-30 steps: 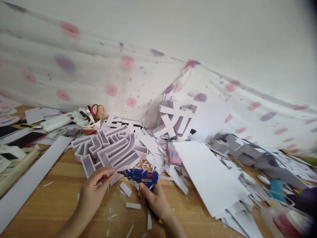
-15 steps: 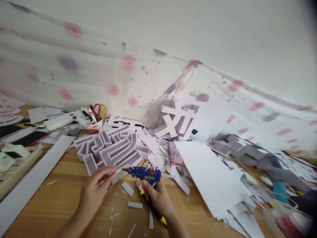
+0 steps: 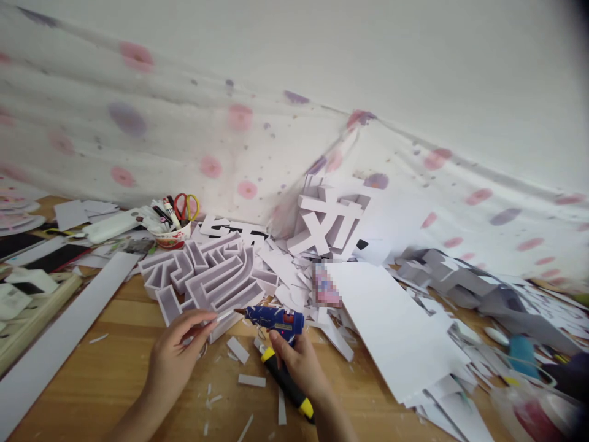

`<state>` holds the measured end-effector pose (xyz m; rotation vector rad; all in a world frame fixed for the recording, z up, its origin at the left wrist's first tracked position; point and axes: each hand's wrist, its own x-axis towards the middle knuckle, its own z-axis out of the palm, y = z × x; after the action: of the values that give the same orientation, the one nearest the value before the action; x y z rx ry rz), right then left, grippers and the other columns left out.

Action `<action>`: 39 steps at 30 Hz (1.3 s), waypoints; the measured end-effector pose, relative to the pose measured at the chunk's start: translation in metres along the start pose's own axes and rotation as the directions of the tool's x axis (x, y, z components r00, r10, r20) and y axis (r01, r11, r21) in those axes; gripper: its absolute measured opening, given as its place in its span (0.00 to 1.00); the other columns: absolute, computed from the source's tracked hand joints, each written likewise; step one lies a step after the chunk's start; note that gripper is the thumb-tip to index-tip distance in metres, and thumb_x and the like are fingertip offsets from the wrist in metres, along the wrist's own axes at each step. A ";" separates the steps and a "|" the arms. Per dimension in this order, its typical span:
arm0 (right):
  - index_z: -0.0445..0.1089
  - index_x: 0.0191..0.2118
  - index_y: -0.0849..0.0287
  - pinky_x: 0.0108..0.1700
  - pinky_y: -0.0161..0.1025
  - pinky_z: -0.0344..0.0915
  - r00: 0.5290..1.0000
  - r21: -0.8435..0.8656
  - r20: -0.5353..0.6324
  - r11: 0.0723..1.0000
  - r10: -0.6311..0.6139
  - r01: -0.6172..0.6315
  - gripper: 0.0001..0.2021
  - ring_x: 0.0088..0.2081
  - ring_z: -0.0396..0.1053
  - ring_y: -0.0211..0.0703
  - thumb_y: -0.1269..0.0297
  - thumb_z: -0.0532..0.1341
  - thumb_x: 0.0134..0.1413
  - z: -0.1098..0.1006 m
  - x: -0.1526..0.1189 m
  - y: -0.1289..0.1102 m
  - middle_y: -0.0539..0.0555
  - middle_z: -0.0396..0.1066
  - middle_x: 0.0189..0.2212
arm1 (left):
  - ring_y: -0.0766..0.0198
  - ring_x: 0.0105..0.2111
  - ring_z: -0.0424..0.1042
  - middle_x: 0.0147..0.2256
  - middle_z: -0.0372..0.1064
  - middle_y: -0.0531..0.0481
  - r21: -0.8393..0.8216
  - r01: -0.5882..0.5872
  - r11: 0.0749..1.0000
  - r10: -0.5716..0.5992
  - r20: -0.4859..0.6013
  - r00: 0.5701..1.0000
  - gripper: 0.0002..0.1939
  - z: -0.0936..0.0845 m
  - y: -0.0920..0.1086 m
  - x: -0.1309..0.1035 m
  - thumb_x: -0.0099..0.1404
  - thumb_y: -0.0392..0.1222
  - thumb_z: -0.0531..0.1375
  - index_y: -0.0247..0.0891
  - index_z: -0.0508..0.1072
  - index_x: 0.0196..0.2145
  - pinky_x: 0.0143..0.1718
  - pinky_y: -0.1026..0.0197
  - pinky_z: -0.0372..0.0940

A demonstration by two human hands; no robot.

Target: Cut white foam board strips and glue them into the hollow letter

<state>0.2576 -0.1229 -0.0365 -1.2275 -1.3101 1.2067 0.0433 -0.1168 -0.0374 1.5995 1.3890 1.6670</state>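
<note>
My right hand (image 3: 299, 362) is wrapped around the grip of a blue hot glue gun (image 3: 273, 319), whose nozzle points left. Opposite the nozzle, my left hand (image 3: 181, 344) is closed in a pinch on what looks like a small white strip (image 3: 223, 317); the fingers partly hide it. A little space separates the nozzle tip from my left fingertips. Just behind both hands lies a white hollow character shape (image 3: 216, 276) with raised walls. Below the glue gun, a black-and-yellow utility knife (image 3: 288, 383) rests on the wooden table (image 3: 138, 344), partly covered by my right hand.
White scraps and a large white sheet (image 3: 391, 325) lie to the right. Another white raised character (image 3: 331, 221) leans at the back. A cup (image 3: 172, 235) holds scissors and pens. On the left are a long white strip (image 3: 73, 344) and a power strip (image 3: 37, 319).
My right hand has drawn the glue gun slightly to the right, widening the gap between its nozzle and my left fingertips. My left hand has stayed almost still.
</note>
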 end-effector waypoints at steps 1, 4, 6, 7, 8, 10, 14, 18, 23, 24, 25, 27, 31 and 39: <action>0.61 0.29 0.58 0.18 0.30 0.50 1.000 -0.005 0.001 1.000 0.016 -0.016 0.25 0.16 0.50 0.30 0.38 0.59 0.43 0.000 0.000 0.000 0.41 0.53 0.14 | 0.66 0.33 0.71 0.32 0.74 0.51 0.002 -0.005 1.000 0.005 -0.002 1.000 0.05 0.000 0.000 0.000 0.53 0.37 0.64 0.45 0.77 0.30 0.35 0.71 0.65; 0.60 0.28 0.58 0.18 0.30 0.51 0.999 -0.009 0.012 0.999 0.052 -0.052 0.26 0.16 0.49 0.30 0.35 0.59 0.41 -0.002 0.001 -0.004 0.41 0.52 0.14 | 0.66 0.33 0.71 0.32 0.73 0.52 0.003 -0.005 1.000 0.005 -0.001 1.000 0.06 0.001 0.000 0.000 0.53 0.36 0.64 0.45 0.77 0.30 0.34 0.72 0.65; 0.59 0.27 0.58 0.17 0.30 0.51 0.998 -0.013 0.015 0.998 0.061 -0.060 0.27 0.16 0.50 0.29 0.35 0.58 0.40 -0.003 0.001 -0.006 0.42 0.52 0.14 | 0.66 0.33 0.71 0.32 0.73 0.52 -0.006 0.006 1.000 -0.006 0.000 1.000 0.06 0.000 0.000 0.000 0.52 0.36 0.64 0.45 0.77 0.30 0.34 0.72 0.65; 0.59 0.27 0.58 0.17 0.30 0.50 0.998 -0.018 0.009 0.998 0.063 -0.063 0.27 0.16 0.50 0.30 0.34 0.58 0.40 -0.003 0.001 -0.007 0.42 0.53 0.14 | 0.66 0.33 0.71 0.32 0.73 0.52 -0.013 0.014 1.000 -0.014 -0.001 1.000 0.06 0.000 0.000 -0.001 0.52 0.36 0.64 0.45 0.77 0.30 0.34 0.72 0.65; 0.59 0.26 0.58 0.17 0.30 0.50 0.998 -0.024 0.000 0.997 0.067 -0.067 0.27 0.16 0.50 0.30 0.34 0.58 0.39 -0.003 0.001 -0.007 0.42 0.53 0.14 | 0.66 0.33 0.71 0.32 0.73 0.52 -0.023 0.023 0.999 -0.023 -0.003 1.000 0.06 0.000 0.001 -0.001 0.52 0.36 0.64 0.45 0.77 0.29 0.34 0.72 0.65; 0.59 0.26 0.58 0.17 0.30 0.50 0.997 -0.029 -0.012 0.996 0.080 -0.080 0.28 0.15 0.50 0.29 0.34 0.59 0.39 -0.004 0.002 -0.007 0.42 0.52 0.13 | 0.66 0.33 0.71 0.32 0.74 0.51 -0.049 0.051 0.998 -0.051 -0.007 0.999 0.05 -0.001 0.003 -0.002 0.51 0.37 0.65 0.44 0.77 0.29 0.35 0.71 0.65; 0.60 0.25 0.58 0.17 0.30 0.51 0.994 0.001 -0.006 0.994 0.111 -0.111 0.28 0.15 0.51 0.30 0.34 0.60 0.37 -0.009 0.001 -0.006 0.43 0.56 0.14 | 0.66 0.29 0.72 0.29 0.74 0.52 -0.197 0.269 0.943 -0.279 -0.022 0.960 0.09 0.001 0.006 -0.001 0.44 0.39 0.69 0.41 0.78 0.27 0.32 0.71 0.67; 0.64 0.28 0.60 0.19 0.31 0.55 0.995 0.042 0.031 0.994 0.096 -0.097 0.25 0.18 0.56 0.30 0.38 0.60 0.42 -0.016 -0.001 -0.007 0.51 0.68 0.24 | 0.68 0.25 0.73 0.26 0.75 0.54 -0.477 0.593 0.648 -0.658 0.041 0.752 0.12 0.003 0.008 0.005 0.41 0.35 0.71 0.39 0.77 0.27 0.27 0.71 0.69; 0.65 0.26 0.61 0.19 0.30 0.54 0.995 0.119 0.071 0.990 0.064 -0.072 0.25 0.17 0.55 0.29 0.39 0.60 0.44 -0.022 -0.005 -0.010 0.50 0.66 0.21 | 0.69 0.25 0.74 0.24 0.75 0.52 -0.595 0.711 0.375 -0.810 0.163 0.564 0.10 0.006 0.020 0.014 0.50 0.21 0.62 0.34 0.76 0.25 0.24 0.74 0.69; 0.65 0.26 0.61 0.19 0.30 0.54 0.994 0.128 0.085 0.989 0.066 -0.076 0.25 0.17 0.55 0.29 0.39 0.60 0.44 -0.022 -0.005 -0.011 0.49 0.65 0.20 | 0.70 0.24 0.74 0.24 0.75 0.51 -0.597 0.722 0.349 -0.823 0.173 0.541 0.11 0.006 0.022 0.015 0.50 0.20 0.61 0.33 0.76 0.25 0.23 0.75 0.69; 0.64 0.25 0.61 0.19 0.30 0.54 0.992 0.132 0.101 0.988 0.068 -0.082 0.25 0.17 0.55 0.30 0.39 0.60 0.44 -0.021 -0.005 -0.011 0.49 0.64 0.19 | 0.70 0.23 0.74 0.24 0.75 0.51 -0.598 0.730 0.332 -0.830 0.182 0.527 0.11 0.007 0.025 0.015 0.51 0.19 0.60 0.33 0.75 0.25 0.23 0.75 0.69; 0.64 0.24 0.61 0.19 0.30 0.54 0.990 0.137 0.124 0.987 0.068 -0.085 0.25 0.17 0.55 0.30 0.39 0.60 0.44 -0.020 -0.005 -0.012 0.49 0.63 0.19 | 0.70 0.23 0.74 0.24 0.75 0.51 -0.598 0.738 0.312 -0.835 0.198 0.513 0.12 0.007 0.029 0.015 0.51 0.19 0.59 0.33 0.75 0.25 0.23 0.75 0.69; 0.63 0.24 0.61 0.20 0.30 0.54 0.988 0.123 0.135 0.988 0.072 -0.089 0.25 0.17 0.56 0.30 0.40 0.60 0.44 -0.019 -0.005 -0.011 0.48 0.63 0.19 | 0.70 0.23 0.75 0.24 0.75 0.51 -0.605 0.743 0.286 -0.836 0.220 0.502 0.11 0.007 0.031 0.015 0.52 0.20 0.59 0.32 0.75 0.26 0.23 0.75 0.70; 0.61 0.21 0.60 0.19 0.30 0.52 0.988 0.098 0.129 0.990 0.090 -0.103 0.26 0.17 0.54 0.30 0.38 0.60 0.43 -0.018 -0.006 -0.012 0.46 0.59 0.17 | 0.69 0.22 0.75 0.24 0.75 0.51 -0.627 0.737 0.250 -0.841 0.236 0.487 0.10 0.007 0.029 0.016 0.53 0.20 0.60 0.32 0.75 0.26 0.22 0.75 0.69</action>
<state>0.2747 -0.1277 -0.0235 -1.1680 -1.2719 1.4227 0.0554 -0.1121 -0.0064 0.1856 1.1163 1.3290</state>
